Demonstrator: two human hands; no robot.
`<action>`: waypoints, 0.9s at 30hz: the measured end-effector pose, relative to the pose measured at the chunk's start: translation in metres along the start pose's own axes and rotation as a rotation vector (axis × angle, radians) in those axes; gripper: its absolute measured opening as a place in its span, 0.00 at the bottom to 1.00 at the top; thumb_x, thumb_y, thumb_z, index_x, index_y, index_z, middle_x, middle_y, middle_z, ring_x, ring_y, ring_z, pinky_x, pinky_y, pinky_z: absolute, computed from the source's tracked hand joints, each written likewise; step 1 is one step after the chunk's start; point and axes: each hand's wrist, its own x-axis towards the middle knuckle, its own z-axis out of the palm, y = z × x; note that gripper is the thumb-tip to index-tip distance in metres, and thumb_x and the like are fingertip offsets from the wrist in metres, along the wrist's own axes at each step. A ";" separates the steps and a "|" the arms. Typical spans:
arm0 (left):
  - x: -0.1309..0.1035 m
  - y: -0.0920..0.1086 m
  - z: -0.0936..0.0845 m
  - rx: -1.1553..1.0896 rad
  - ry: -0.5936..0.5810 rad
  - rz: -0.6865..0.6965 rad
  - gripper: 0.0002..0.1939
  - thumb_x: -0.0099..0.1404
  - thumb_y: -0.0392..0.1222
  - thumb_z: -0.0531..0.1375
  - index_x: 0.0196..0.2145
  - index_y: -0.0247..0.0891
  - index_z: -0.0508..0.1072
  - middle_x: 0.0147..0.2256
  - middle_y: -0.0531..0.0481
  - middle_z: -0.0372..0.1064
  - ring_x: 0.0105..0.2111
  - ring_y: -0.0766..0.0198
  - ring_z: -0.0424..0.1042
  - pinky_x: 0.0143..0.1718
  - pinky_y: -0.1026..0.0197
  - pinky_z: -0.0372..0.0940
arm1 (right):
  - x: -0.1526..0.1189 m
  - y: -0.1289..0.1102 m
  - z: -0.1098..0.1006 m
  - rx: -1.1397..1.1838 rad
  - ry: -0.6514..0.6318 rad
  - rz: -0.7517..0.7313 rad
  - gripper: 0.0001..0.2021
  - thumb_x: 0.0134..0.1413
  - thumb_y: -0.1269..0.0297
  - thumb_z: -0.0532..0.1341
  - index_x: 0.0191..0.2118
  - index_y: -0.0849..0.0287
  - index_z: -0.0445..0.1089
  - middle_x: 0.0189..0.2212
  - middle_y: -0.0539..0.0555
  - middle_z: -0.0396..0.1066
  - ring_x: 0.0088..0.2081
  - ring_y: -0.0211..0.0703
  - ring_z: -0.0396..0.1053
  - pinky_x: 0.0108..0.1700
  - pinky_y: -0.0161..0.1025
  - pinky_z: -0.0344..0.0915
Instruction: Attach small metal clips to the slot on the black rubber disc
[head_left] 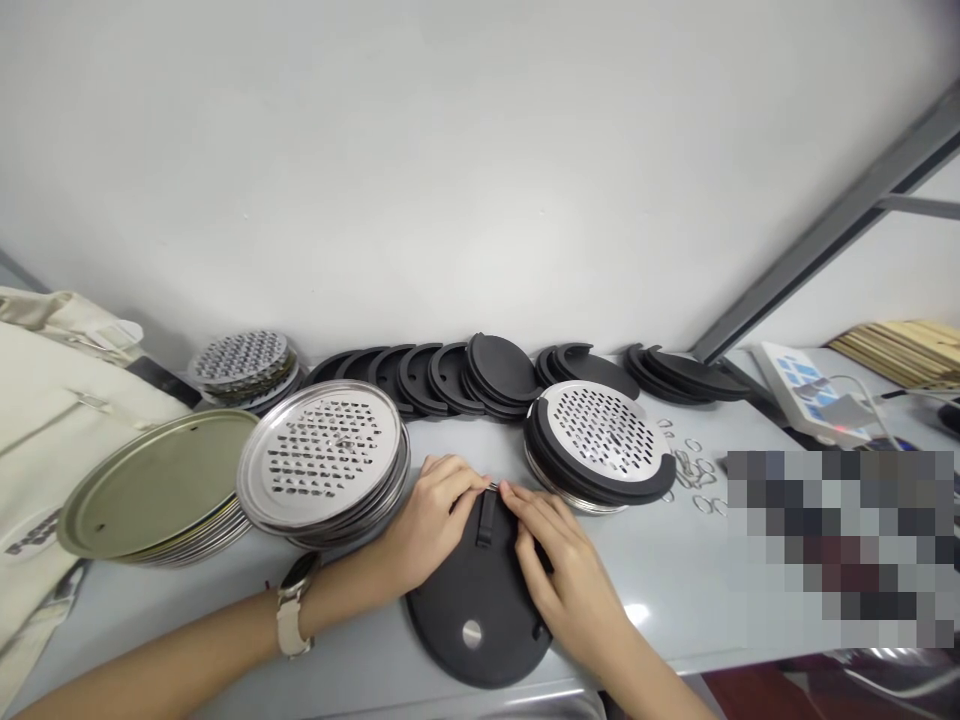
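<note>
A round black disc (465, 590) lies in front of me on the grey table, with a silver round spot near its lower part. A short black strap (486, 520) stands out at its far edge, and a small metal ring (493, 487) shows at the strap's end. My left hand (442, 510) pinches the ring from the left with thumb and forefinger. From the right, the fingertips of my right hand (559, 560) press on the same ring, its other fingers resting over the disc. The fingertips partly hide the ring.
Left stand stacked perforated metal grater discs (330, 450) and olive-green plates (161, 485). Right is a grater disc in a black rim (600, 430), beside loose metal rings (694, 470). Black round covers (502, 370) line the wall. A cream bag (60, 420) sits far left.
</note>
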 end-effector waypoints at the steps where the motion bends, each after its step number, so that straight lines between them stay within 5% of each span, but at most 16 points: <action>1: 0.000 0.000 0.000 0.001 -0.001 -0.002 0.08 0.68 0.31 0.54 0.33 0.38 0.70 0.32 0.54 0.68 0.35 0.66 0.67 0.43 0.60 0.57 | 0.000 0.000 0.000 -0.007 -0.001 0.000 0.21 0.61 0.74 0.50 0.60 0.59 0.62 0.52 0.59 0.68 0.53 0.49 0.63 0.54 0.52 0.64; 27: 0.005 0.012 -0.009 0.110 -0.134 -0.098 0.09 0.72 0.37 0.48 0.37 0.41 0.67 0.37 0.53 0.66 0.40 0.62 0.65 0.46 0.56 0.56 | -0.001 -0.001 0.000 0.000 0.009 -0.017 0.22 0.61 0.74 0.49 0.60 0.59 0.61 0.52 0.61 0.68 0.54 0.49 0.65 0.54 0.51 0.65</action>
